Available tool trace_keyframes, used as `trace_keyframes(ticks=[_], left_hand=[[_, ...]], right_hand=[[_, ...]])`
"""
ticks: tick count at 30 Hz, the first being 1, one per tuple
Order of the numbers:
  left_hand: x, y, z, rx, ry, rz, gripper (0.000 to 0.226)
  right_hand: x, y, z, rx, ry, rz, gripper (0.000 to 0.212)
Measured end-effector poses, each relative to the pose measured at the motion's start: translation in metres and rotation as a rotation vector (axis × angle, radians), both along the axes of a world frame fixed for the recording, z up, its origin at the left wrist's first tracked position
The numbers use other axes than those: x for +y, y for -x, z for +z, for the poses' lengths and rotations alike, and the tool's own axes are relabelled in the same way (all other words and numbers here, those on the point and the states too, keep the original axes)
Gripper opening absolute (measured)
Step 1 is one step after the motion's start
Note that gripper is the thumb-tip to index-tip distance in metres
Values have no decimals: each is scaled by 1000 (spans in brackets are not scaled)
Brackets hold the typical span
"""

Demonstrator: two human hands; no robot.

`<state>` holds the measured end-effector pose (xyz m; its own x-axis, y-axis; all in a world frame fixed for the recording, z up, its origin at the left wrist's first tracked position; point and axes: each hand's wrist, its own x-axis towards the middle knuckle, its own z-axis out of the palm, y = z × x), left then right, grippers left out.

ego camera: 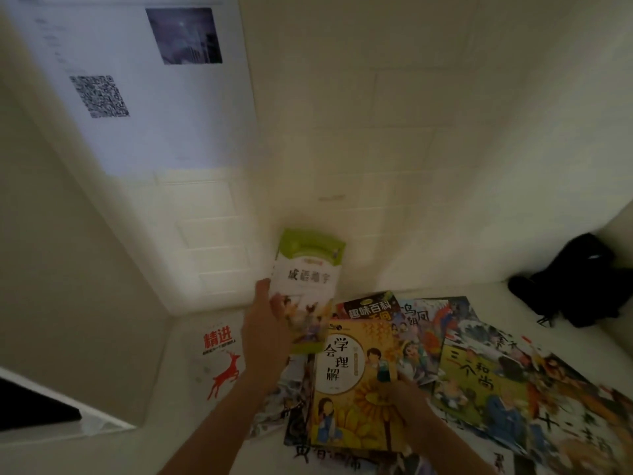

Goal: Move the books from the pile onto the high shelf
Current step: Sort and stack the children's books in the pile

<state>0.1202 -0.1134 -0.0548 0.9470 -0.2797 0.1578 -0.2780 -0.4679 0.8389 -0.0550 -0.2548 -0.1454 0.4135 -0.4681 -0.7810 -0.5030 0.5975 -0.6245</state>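
A green-and-white book (306, 279) is held up off the pile by the left hand (270, 332), gripped at its lower left edge and tilted against the pale brick wall (428, 132). A yellow book (352, 385) on top of the spread pile of books (479, 371) is gripped at its right edge by the right hand (404, 395). A white book with a red deer (219, 358) is seen lying to the left on the white surface (137, 450), a dark bag (575, 282) sits at the far right, and a sheet with a QR code (113, 87) is stuck on the left panel.

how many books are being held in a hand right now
2: the green-topped book lifted in the left hand, and the yellow sunflower book on the pile, gripped by the right hand.
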Motion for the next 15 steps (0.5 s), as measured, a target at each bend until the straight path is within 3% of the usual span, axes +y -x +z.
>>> trace_keyframes(ticks=[1, 3, 6, 9, 12, 15], left_hand=[[-1, 2, 6, 49, 30, -49, 25], [-5, 12, -2, 214, 25, -129, 24], [-5, 42, -53, 422, -144, -211, 18], [10, 57, -109, 363, -434, -278, 36], [34, 32, -130, 67, -605, -105, 41], [66, -6, -116, 257, -517, 267, 51]], right_hand=[[-1, 1, 2, -33, -56, -25, 33], [-3, 4, 11, -133, -181, -103, 49], [-8, 11, 13, -209, -248, -143, 65], [-3, 9, 12, -186, -129, 39, 42], [3, 5, 11, -57, 99, 156, 30], [4, 5, 11, -59, 103, 160, 17]])
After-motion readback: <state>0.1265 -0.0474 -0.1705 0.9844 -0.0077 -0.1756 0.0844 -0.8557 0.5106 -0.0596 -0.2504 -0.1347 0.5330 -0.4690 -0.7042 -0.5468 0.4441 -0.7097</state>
